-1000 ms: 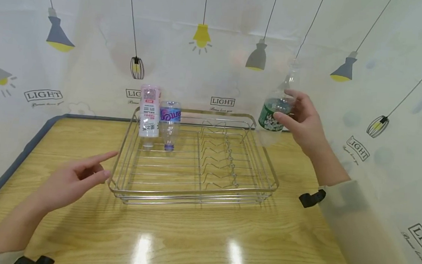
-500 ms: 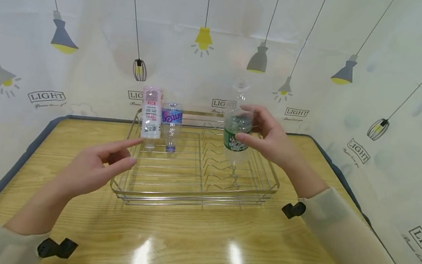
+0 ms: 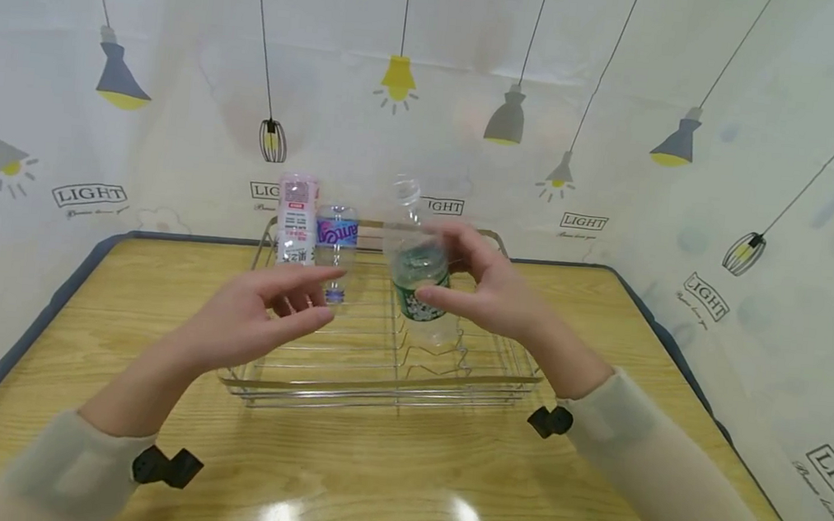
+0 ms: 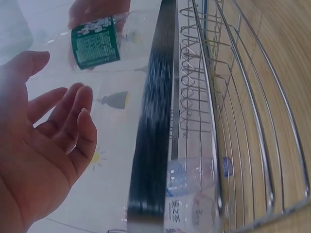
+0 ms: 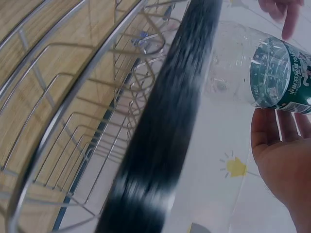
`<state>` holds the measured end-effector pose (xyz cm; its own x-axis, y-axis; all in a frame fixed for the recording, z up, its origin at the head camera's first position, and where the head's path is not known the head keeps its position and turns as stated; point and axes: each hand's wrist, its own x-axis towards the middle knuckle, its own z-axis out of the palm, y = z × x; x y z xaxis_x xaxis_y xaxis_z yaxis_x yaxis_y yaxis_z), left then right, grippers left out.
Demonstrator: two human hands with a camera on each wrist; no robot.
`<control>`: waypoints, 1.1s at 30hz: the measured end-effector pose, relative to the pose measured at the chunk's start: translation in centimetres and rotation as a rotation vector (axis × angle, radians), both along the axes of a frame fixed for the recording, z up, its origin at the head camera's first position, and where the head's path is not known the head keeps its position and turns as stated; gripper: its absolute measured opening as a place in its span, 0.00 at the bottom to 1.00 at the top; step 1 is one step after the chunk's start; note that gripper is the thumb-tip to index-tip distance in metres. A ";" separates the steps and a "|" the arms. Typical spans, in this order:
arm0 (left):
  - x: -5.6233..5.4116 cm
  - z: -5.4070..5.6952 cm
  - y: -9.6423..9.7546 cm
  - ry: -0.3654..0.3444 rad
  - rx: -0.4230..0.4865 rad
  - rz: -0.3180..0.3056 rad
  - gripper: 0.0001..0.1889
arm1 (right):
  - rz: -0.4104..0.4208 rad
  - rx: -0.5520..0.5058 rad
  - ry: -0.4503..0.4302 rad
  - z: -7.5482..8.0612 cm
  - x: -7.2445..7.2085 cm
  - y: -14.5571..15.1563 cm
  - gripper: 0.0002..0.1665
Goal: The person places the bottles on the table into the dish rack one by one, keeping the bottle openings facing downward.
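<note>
My right hand grips a clear plastic bottle with a green label around its body. The bottle is held above the wire dish rack, neck up and tilted left. In the right wrist view the fingers lie against the green label. My left hand hovers over the rack's left part, fingers relaxed and holding nothing, a short way from the bottle. Behind it, a pink-and-white labelled bottle and a smaller bottle with a purple-blue label stand cap-down in the rack; my left hand covers part of them.
The rack's raised rim surrounds it, and a row of wavy wire dividers runs through its right part. It stands on a wooden table. A pale curtain printed with lamps closes off the back and sides.
My right hand has carried the green-labelled bottle leftward and slightly down, from beyond the rack's right side to over its middle. My left hand has moved right and up, over the rack.
</note>
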<state>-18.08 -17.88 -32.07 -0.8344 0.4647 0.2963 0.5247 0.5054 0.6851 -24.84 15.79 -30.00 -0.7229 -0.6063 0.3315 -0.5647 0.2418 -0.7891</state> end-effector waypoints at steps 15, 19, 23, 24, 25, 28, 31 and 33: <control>-1.2 1.2 2.8 -0.055 0.184 -0.033 0.35 | 0.066 0.070 0.048 0.0 0.9 -2.6 0.45; -1.0 1.1 2.8 -0.070 0.209 -0.024 0.31 | 0.073 0.103 0.040 -0.3 1.0 -2.8 0.45; -1.0 0.9 2.6 -0.086 0.245 -0.036 0.30 | 0.070 0.123 0.026 -0.3 1.1 -2.8 0.45; -1.0 0.9 2.6 -0.090 0.256 -0.040 0.30 | 0.070 0.127 0.024 -0.3 1.2 -2.8 0.45; -1.0 0.8 2.5 -0.092 0.267 -0.045 0.30 | 0.069 0.131 0.025 -0.3 1.2 -2.8 0.46; -1.0 0.7 2.3 -0.098 0.296 -0.054 0.30 | 0.069 0.144 0.028 -0.3 1.2 -2.8 0.46; -0.9 0.6 2.1 -0.111 0.317 -0.067 0.30 | 0.079 0.143 0.030 -0.4 1.1 -2.8 0.45; -0.9 0.4 2.0 -0.127 0.338 -0.079 0.31 | 0.082 0.135 0.024 -0.5 0.9 -2.5 0.46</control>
